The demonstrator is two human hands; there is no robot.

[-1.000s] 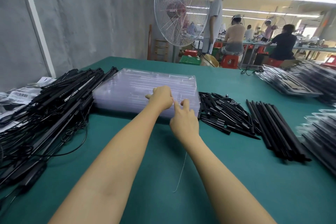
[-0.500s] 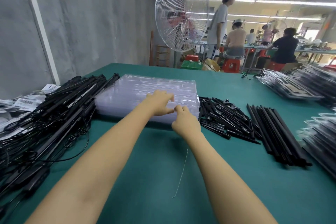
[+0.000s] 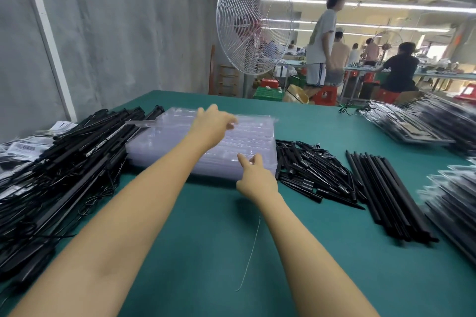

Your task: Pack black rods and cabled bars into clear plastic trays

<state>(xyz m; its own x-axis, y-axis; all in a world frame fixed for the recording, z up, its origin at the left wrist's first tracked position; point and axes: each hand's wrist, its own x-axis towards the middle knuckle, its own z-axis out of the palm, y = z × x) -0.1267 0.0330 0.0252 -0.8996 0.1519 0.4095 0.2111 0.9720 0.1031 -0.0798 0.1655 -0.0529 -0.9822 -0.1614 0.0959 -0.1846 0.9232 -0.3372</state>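
Clear plastic trays [image 3: 180, 141] stand stacked on the green table [image 3: 206, 252], between cabled bars [image 3: 64, 162] at left and black rods [image 3: 386, 193] at right. Left hand [image 3: 213, 125] lies over the stack's top, fingers loosely extended, gripping nothing; right hand [image 3: 256, 177] touches the near right edge with straight fingers.

Room bright. Long light tubes [image 3: 386, 6] on ceiling far back glow white. Far right corner of room washed out. Soft, faint shadows under arms [image 3: 128, 213] on green table [image 3: 206, 252]. Little shine on stack of clear trays [image 3: 180, 147]. Middle sharp. Left hand [image 3: 213, 125]: fingers bit smeared. Filled trays [image 3: 450, 201] at table's right edge badly blurred. Wall strip [image 3: 49, 41] leans, bent by wide lens. People [image 3: 322, 41] far back fuzzy.
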